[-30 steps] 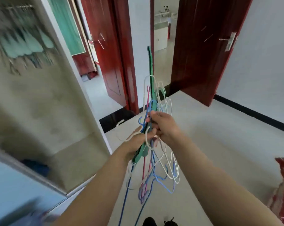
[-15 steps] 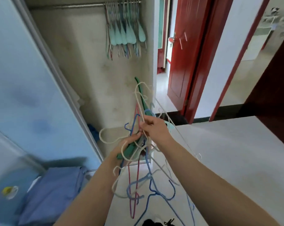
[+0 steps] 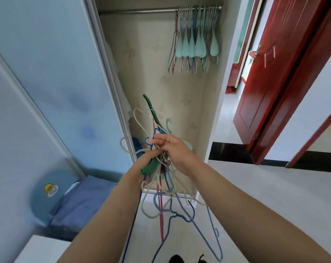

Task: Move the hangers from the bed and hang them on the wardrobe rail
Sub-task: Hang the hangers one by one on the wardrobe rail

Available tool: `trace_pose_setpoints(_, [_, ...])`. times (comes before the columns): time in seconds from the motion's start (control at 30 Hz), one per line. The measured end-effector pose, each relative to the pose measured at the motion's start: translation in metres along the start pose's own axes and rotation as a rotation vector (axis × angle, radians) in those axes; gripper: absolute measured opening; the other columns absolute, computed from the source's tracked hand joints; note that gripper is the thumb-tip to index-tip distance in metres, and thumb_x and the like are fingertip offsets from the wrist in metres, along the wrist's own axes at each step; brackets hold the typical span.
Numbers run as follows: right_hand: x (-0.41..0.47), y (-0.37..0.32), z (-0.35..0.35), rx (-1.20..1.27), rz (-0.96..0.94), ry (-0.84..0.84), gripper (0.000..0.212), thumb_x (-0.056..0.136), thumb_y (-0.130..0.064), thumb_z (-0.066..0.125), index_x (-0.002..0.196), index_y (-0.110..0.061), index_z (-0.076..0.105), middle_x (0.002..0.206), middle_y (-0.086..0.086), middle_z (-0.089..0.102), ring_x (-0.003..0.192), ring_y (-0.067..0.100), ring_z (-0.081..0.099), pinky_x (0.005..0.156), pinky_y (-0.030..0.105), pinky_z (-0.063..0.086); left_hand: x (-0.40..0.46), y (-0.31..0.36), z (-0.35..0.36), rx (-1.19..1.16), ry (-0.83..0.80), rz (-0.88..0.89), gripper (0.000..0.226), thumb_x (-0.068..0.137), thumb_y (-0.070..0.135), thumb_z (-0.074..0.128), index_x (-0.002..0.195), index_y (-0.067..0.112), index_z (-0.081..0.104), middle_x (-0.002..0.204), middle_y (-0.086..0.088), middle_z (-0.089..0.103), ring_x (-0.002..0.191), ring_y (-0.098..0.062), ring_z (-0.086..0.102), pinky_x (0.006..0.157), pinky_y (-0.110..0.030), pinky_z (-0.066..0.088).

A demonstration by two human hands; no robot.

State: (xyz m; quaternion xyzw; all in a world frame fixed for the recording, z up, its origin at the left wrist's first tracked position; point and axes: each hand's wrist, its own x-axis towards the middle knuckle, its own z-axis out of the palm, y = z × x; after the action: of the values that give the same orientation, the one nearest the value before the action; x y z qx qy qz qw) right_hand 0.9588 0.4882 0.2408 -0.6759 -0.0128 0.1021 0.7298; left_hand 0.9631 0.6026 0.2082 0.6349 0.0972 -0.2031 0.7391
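Hangers, a tangled bundle of thin wire and plastic ones in white, blue, red and green, sit in front of the open wardrobe, well below the horizontal metal wardrobe rail. We take that rail as our landmark. Its right end carries a tight row of hung hangers with pale teal shoulder pads, packed against the right side wall of the wardrobe. From that row leftward to the pale blue sliding wardrobe door, the rail is bare, and the space beneath it is open down to the wardrobe floor. We note that the door edge bounds this opening on the left. Right of the wardrobe stands a dark red wooden door.

Both hands meet at the middle of the bundle, directly under the bare stretch of rail. The left hand is closed around the bundle from below, gripping a flat green plastic hanger with the others. The right hand pinches strands at the top of the cluster with curled fingers.

The bundle's long axis runs roughly vertical. The green hanger's end points up toward the rail, tilted slightly left; blue and red loops trail downward toward the white floor. Below and left of the rail, folded blue cloth lies behind the door.
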Motion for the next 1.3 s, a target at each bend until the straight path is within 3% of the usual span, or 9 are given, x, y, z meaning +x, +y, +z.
trace_pose_setpoints(0.1, [0.001,-0.001,-0.003,0.079,0.051,-0.061,0.038,0.090,0.010,0.030,0.121,-0.004,0.047,0.100,0.006,0.070,0.115,0.038,0.057,0.101,0.049,0.041,0.007,0.002,-0.008,-0.001,0.008,0.047,0.020,0.094,0.019,0.056,0.079,0.013,0.069,0.080,-0.011,0.064,0.076,-0.024,0.059,0.074,-0.035,0.047])
trace_pose_setpoints(0.2, [0.004,-0.002,-0.014,-0.025,-0.031,0.012,0.030,0.095,0.003,0.032,0.114,-0.013,0.048,0.101,0.003,0.069,0.105,0.024,0.063,0.092,0.041,0.050,0.012,0.006,-0.001,0.076,-0.027,0.052,0.022,0.085,0.018,0.063,0.067,0.010,0.072,0.065,-0.011,0.066,0.062,-0.025,0.060,0.066,-0.036,0.047])
trace_pose_setpoints(0.4, [0.028,0.007,-0.064,-0.116,-0.127,0.015,0.017,0.101,-0.022,0.045,0.111,-0.018,0.058,0.111,-0.003,0.068,0.111,0.012,0.061,0.089,0.034,0.055,0.042,0.020,0.031,0.195,-0.003,0.052,0.014,0.090,0.010,0.059,0.084,-0.002,0.064,0.055,-0.009,0.064,0.044,-0.018,0.058,0.046,-0.024,0.046])
trace_pose_setpoints(0.57, [0.044,0.014,-0.138,-0.494,-0.038,-0.045,0.054,0.087,0.010,0.046,0.137,-0.010,0.041,0.138,0.002,0.050,0.130,0.010,0.043,0.088,0.010,0.039,0.078,0.023,0.043,0.099,0.044,0.046,0.021,0.093,0.013,0.056,0.076,0.002,0.062,0.052,-0.009,0.064,0.041,-0.018,0.058,0.044,-0.021,0.047])
trace_pose_setpoints(0.7, [0.055,0.041,-0.193,-0.924,0.185,-0.287,0.098,0.081,-0.010,0.071,0.153,-0.017,0.005,0.156,0.002,0.017,0.141,0.023,0.022,0.111,0.031,0.029,0.094,0.028,0.042,0.098,0.015,0.049,0.022,0.094,0.014,0.054,0.077,0.003,0.061,0.056,-0.008,0.065,0.045,-0.018,0.061,0.051,-0.024,0.050])
trace_pose_setpoints(0.83, [0.075,0.068,-0.217,-1.204,0.184,-0.209,0.120,0.070,-0.033,0.079,0.152,-0.019,-0.007,0.152,0.009,0.024,0.138,0.030,0.025,0.108,0.044,0.034,0.106,0.035,0.029,0.074,-0.059,0.040,0.020,0.092,0.017,0.058,0.077,0.005,0.062,0.065,-0.009,0.066,0.056,-0.022,0.058,0.062,-0.032,0.048])
trace_pose_setpoints(1.03, [0.112,0.100,-0.211,-1.267,0.115,-0.093,0.108,0.074,-0.028,0.066,0.151,-0.028,-0.009,0.149,0.006,0.032,0.129,0.028,0.041,0.095,0.040,0.046,0.144,0.059,-0.006,0.066,-0.118,0.026,0.021,0.087,0.023,0.063,0.072,0.008,0.067,0.066,-0.007,0.064,0.057,-0.019,0.059,0.065,-0.030,0.049])
trace_pose_setpoints(1.2, [0.167,0.103,-0.177,-1.295,0.039,0.187,0.103,0.084,-0.034,0.064,0.151,-0.015,-0.012,0.159,0.003,-0.003,0.143,0.028,0.015,0.107,0.040,0.035,0.185,0.089,-0.040,0.130,-0.135,0.009,0.027,0.090,0.020,0.061,0.067,0.010,0.071,0.069,-0.008,0.067,0.061,-0.019,0.061,0.068,-0.030,0.051])
trace_pose_setpoints(1.3, [0.203,0.101,-0.152,-1.275,0.119,0.130,0.098,0.084,-0.034,0.060,0.152,-0.017,-0.007,0.157,0.004,0.015,0.144,0.026,0.015,0.111,0.042,0.028,0.203,0.117,-0.063,0.209,-0.178,-0.032,0.026,0.092,0.021,0.060,0.072,0.008,0.069,0.067,-0.007,0.066,0.058,-0.018,0.062,0.067,-0.031,0.051])
